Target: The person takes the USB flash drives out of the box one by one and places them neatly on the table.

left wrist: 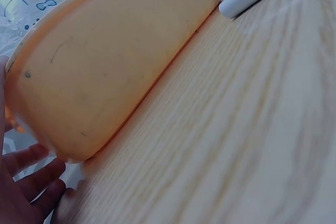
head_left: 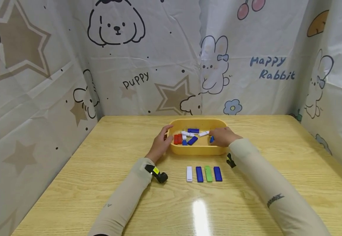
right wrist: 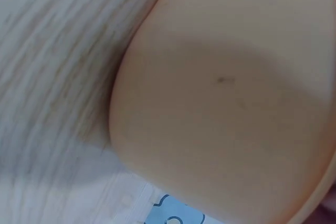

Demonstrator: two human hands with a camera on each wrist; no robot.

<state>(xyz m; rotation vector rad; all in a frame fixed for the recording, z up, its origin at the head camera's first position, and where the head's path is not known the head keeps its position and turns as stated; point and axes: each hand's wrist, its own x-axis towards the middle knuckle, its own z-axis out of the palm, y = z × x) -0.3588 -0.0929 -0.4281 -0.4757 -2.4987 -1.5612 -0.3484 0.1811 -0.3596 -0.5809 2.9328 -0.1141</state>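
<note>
Toward the back of the worktop [head_left: 123,141], I have a yellow tub [head_left: 197,150] standing upright, with a hand at either end of it. On its left end, my left hand [head_left: 160,143] touches the wall and rim, fingers loosely spread; the left wrist view shows me fingertips up against the outside. My right hand [head_left: 224,136] reaches over the right end with its fingers bent down into the tub, right at a blue stick [head_left: 212,139]. It partly covers that stick, so from out here I cannot tell whether it is pinched or only touched; the right wrist view gives me mostly the tub's outer wall.

Inside, two red sticks [head_left: 180,139] lie side by side near the left end, with loose blue sticks [head_left: 192,141] and white sticks [head_left: 204,133] to the right of them. In front of the tub I count four more in a spaced row, left to right: white, blue, green [head_left: 208,173] and blue. Behind everything hangs a pale printed curtain [head_left: 165,62].
</note>
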